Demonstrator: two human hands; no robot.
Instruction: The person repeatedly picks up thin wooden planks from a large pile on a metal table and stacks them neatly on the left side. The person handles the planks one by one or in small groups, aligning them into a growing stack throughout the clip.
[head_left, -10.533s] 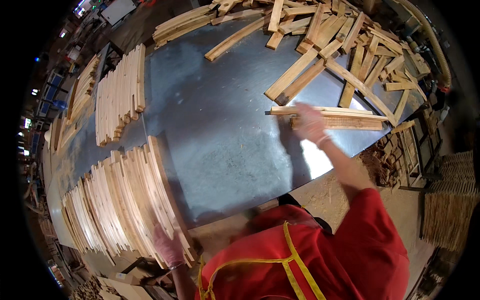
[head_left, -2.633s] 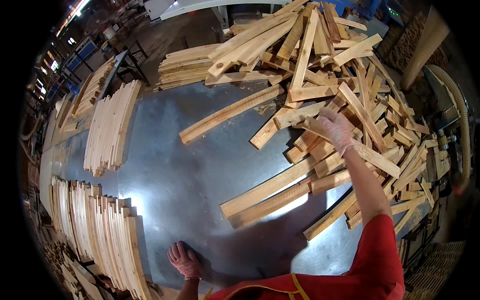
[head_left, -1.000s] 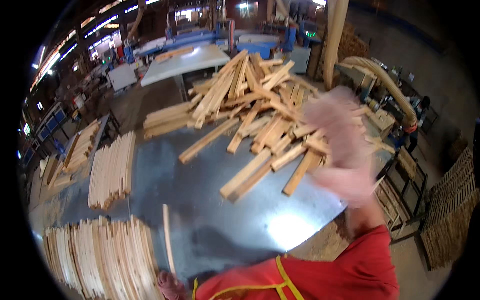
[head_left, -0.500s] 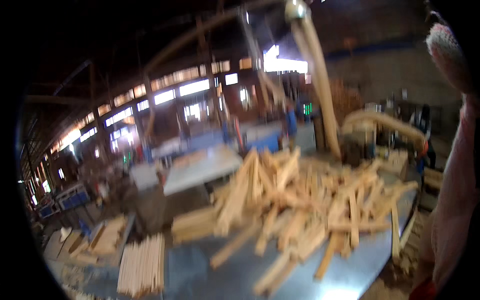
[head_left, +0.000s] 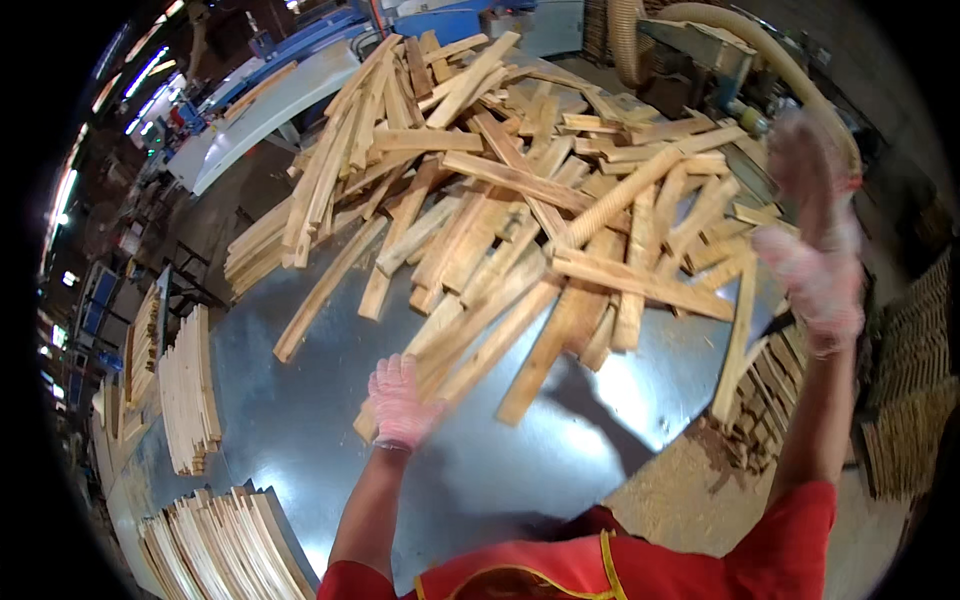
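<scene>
A large heap of loose wooden strips (head_left: 510, 185) lies criss-cross on a shiny metal table (head_left: 290, 420). My left hand (head_left: 400, 402), in a pale pink-white glove, is laid over the near end of a long strip (head_left: 470, 335) that reaches out of the heap. Its fingers are stretched out and the thumb stands apart. Raised at the heap's right side, my right hand (head_left: 822, 265) wears the same kind of glove and is blurred by motion. Its thumb and fingers are spread, and I see nothing held in it.
Neat stacks of slats stand at the table's left (head_left: 190, 390) and near-left edge (head_left: 225, 545). Right of the table are a slatted wood stack (head_left: 765, 400) and a sawdust-covered floor (head_left: 690, 480). A ribbed hose (head_left: 790, 75) curves behind; a pale machine table (head_left: 265, 115) stands far left.
The view has tipped down toward the table and heap. My left hand has come into sight over a strip's end. My right hand, earlier at the far right rim, now shows spread beside the heap.
</scene>
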